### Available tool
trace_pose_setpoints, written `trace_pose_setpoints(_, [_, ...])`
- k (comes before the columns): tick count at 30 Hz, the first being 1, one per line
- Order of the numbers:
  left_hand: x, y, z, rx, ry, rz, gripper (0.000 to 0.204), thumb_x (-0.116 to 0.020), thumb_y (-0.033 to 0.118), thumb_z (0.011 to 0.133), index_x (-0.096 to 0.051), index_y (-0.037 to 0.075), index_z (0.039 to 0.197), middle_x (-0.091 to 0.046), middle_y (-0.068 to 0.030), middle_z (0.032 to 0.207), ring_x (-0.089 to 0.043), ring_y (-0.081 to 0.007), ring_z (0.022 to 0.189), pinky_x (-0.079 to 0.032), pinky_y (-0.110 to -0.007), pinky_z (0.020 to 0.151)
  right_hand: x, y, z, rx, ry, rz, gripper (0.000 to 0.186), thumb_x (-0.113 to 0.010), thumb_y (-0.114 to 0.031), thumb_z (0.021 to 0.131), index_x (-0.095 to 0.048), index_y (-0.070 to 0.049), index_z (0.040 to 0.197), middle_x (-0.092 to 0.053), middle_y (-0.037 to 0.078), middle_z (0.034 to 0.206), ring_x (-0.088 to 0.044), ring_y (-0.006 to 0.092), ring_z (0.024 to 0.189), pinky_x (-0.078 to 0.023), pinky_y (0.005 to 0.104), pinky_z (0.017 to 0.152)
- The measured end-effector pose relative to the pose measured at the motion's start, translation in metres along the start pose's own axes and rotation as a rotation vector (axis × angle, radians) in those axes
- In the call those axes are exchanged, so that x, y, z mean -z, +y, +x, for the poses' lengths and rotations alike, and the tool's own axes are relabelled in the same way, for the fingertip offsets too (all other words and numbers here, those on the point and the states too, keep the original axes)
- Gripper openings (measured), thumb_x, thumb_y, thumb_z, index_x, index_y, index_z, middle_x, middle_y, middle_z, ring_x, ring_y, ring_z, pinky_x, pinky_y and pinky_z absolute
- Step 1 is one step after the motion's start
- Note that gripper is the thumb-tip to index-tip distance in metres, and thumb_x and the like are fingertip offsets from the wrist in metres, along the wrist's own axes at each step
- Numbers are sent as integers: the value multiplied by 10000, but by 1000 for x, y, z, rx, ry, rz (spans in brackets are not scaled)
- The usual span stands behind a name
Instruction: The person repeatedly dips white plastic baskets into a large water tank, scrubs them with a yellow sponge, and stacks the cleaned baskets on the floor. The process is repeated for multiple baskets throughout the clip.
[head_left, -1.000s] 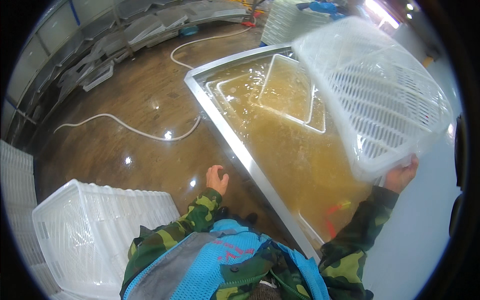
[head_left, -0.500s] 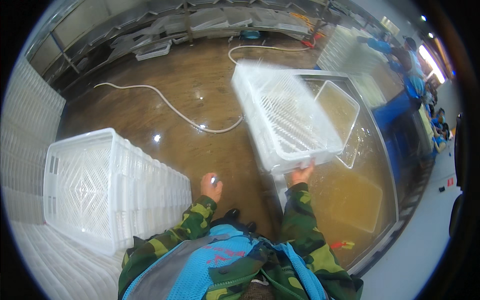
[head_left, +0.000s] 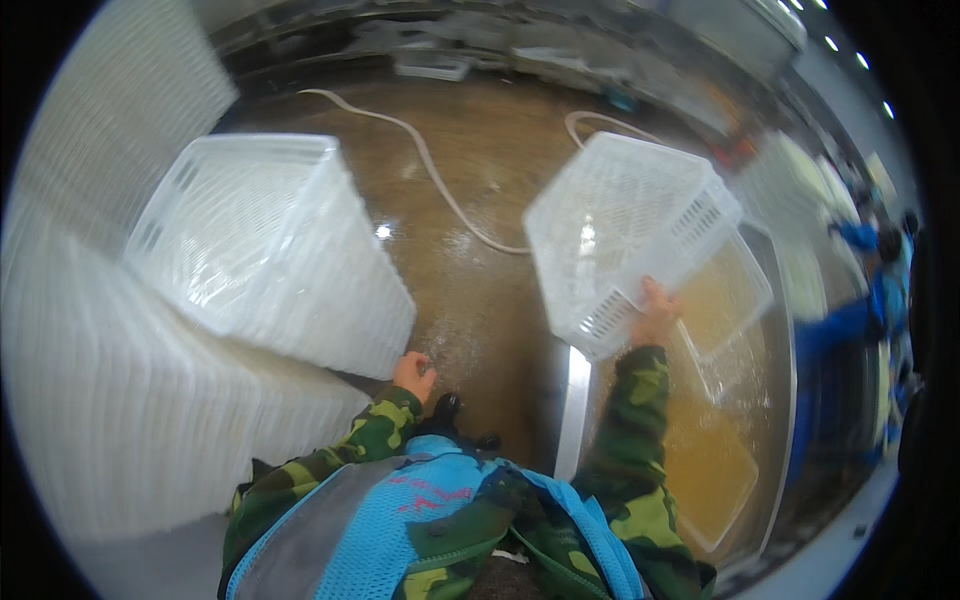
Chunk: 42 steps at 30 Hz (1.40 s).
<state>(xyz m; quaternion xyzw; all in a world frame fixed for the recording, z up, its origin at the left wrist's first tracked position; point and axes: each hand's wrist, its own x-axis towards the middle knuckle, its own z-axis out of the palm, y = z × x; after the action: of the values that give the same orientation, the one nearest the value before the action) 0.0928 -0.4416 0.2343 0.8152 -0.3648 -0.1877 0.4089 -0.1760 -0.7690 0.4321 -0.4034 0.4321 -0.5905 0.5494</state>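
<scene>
A white plastic crate (head_left: pixel 625 215) with slotted sides hangs tilted above the left part of a metal-rimmed tank (head_left: pixel 573 420). My right hand (head_left: pixel 655 312) grips it by its near right edge. Brownish water fills the tank, and another white crate (head_left: pixel 765 290) lies partly in it, with a further crate outline (head_left: pixel 745 495) under the surface nearer me. My left hand (head_left: pixel 413 377) is low beside a leaning stack of nested white crates (head_left: pixel 330 270), its fingers curled with nothing visible in them.
Tall stacks of white crates (head_left: pixel 110 390) line the left side. A pale hose (head_left: pixel 430 165) winds over the wet brown floor (head_left: pixel 480 340). More crates (head_left: pixel 790 200) stand beyond the tank, near a person in blue (head_left: pixel 885 270). A flat white tray (head_left: pixel 432 67) lies at the back.
My view has swung left. The held crate has turned, showing its slotted sides, and stays in my right hand. My left hand is now closer to the leaning stack.
</scene>
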Motion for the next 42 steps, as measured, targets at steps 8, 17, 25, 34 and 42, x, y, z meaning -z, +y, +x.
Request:
trace_pose_setpoints(8, [24, -2, -43, 83, 170, -89, 304, -657, 234, 771, -572, 71, 1013, -597, -156, 949, -589, -291, 855, -482, -395, 778, -85, -127, -64, 502, -468, -326, 487, -727, -73, 702, -545, 54, 1136, -635, 136, 1000, -615, 222, 879, -506, 330, 794])
trace_pose_setpoints(17, [71, -36, -62, 253, 386, -145, 291, -675, 224, 780, -575, 56, 995, -605, -143, 949, -598, -281, 881, -493, -365, 782, -306, -157, -136, 1471, -1160, -455, 390, -772, -93, 625, -582, 14, 948, -613, 153, 781, -638, 289, 688, -511, 326, 628])
trace_pose_setpoints(25, [100, -71, -109, 405, 592, -295, 261, -676, 175, 760, -579, 45, 964, -618, -120, 872, -617, -229, 768, -505, -335, 718, -419, -82, -183, 1568, -1621, -674, 247, -715, -74, 614, -567, -78, 812, -590, 59, 775, -577, 249, 798, -433, 349, 708])
trace_pose_setpoints(34, [165, -19, -103, 351, 766, -369, 311, -655, 117, 792, -517, 34, 1059, -592, -95, 914, -582, -192, 817, -489, -319, 744, -430, -70, -190, 1528, -1633, -683, 304, -740, -15, 599, -563, -104, 829, -570, 52, 791, -533, 246, 834, -390, 362, 790])
trace_pose_setpoints(42, [129, -52, -87, 372, 496, -385, 225, -644, 123, 798, -566, 47, 996, -597, -72, 851, -580, -165, 777, -492, -305, 730, -401, -66, -208, 1493, -1359, -676, 590, -722, -18, 632, -514, -96, 1178, -520, 100, 1180, -463, 286, 1156, -315, 415, 1055])
